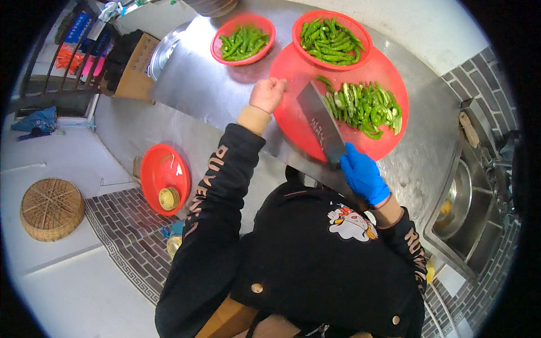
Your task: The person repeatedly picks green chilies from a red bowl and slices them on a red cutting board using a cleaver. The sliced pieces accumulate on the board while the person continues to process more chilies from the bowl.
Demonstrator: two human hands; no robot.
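Note:
My right hand (364,175), in a blue glove, grips the handle of a cleaver (320,120). Its broad blade lies over the left part of a round red cutting board (296,139), beside a pile of split green peppers (365,107). One green pepper (324,80) lies at the pile's upper left. My bare left hand (268,94) is curled into a fist over the steel table, by the board's left edge; nothing shows in it. Beyond it stands a red basket of whole green peppers (244,42). A second red basket of green peppers (331,40) rests on the board's far edge.
The stainless steel table (203,101) runs under the board. At right is a sink (477,224) holding a metal basin (458,203). A cardboard box (137,69) stands at far left. On the floor are a red basin (158,177) with stacked bowls and a wicker basket (53,209).

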